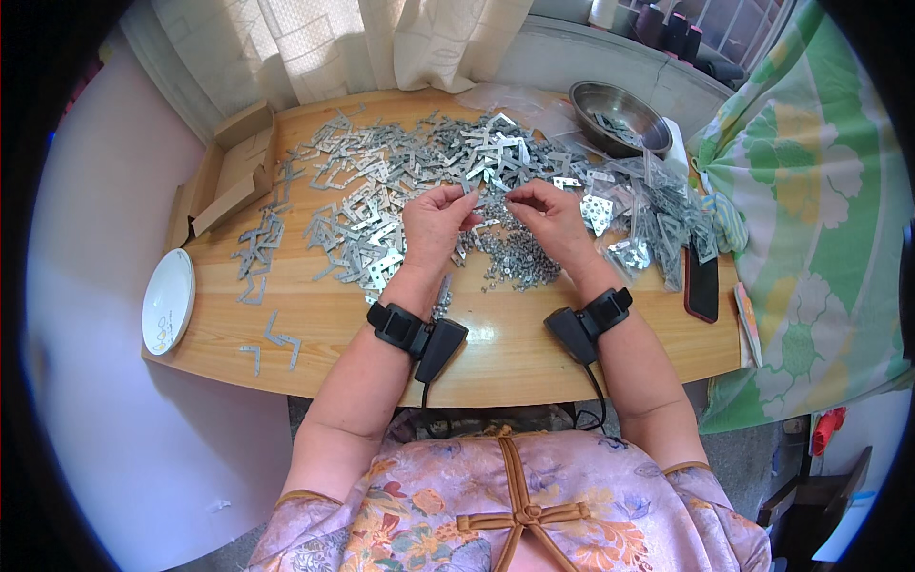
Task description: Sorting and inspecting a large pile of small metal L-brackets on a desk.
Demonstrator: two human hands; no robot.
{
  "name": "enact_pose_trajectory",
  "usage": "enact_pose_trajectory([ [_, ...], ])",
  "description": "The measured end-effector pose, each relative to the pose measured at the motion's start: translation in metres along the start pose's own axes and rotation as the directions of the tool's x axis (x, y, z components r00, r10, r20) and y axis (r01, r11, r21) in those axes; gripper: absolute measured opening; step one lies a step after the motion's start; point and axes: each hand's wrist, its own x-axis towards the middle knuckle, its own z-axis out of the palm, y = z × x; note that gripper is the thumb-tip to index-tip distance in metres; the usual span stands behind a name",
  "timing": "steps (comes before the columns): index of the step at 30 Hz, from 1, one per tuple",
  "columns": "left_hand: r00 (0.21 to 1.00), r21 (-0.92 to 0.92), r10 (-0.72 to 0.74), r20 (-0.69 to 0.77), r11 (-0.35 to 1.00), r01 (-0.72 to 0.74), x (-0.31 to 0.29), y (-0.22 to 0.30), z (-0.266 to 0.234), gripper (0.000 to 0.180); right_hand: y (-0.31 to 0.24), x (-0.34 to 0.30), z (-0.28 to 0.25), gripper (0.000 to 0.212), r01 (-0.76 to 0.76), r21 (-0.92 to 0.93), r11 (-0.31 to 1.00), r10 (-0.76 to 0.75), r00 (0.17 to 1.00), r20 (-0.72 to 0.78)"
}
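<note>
- The left hand [438, 226] is curled over the metal pile, thumb and fingertips drawn close together; whether it grips a piece cannot be told.
- The right hand [553, 224] faces it just apart, fingers bent into a pinch; anything between the fingertips is too small to make out.
- Flat metal brackets [381, 259] lie heaped beneath and beyond the hands on the wooden table [496, 367].
- Small metal hardware [519, 259] forms a mound between the forearms.
- Clear plastic bags [672, 214] lie to the right, near a dark phone [701, 286].
- A white plate [169, 303] stands by the table's left edge.
</note>
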Motion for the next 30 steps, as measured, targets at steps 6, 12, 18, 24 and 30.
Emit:
enact_pose_trajectory([
  [6,1.0,0.004,-0.012,0.01,1.0,0.012,0.001,-0.003,-0.001,0.016,-0.008,0.0,0.004,0.009,0.211,-0.191,0.959,-0.215,0.977,-0.005],
  [12,0.998,0.003,-0.026,0.058,1.0,0.026,-0.002,-0.001,0.001,0.017,-0.015,0.0,0.004,0.012,0.383,-0.423,0.821,-0.435,0.9,-0.029],
  [18,0.997,0.03,-0.029,0.073,0.999,0.027,-0.005,0.002,0.003,0.019,-0.014,0.0,0.005,0.012,0.432,-0.495,0.754,-0.504,0.863,-0.015],
  [24,0.998,0.064,0.01,0.059,0.998,-0.014,-0.005,0.002,0.005,0.018,-0.014,0.0,0.006,0.013,0.455,-0.503,0.735,-0.526,0.85,0.001],
  [30,0.999,0.099,0.003,0.051,0.995,-0.008,-0.008,0.006,0.007,0.02,-0.016,-0.001,0.006,0.013,0.476,-0.509,0.717,-0.545,0.838,0.015],
])
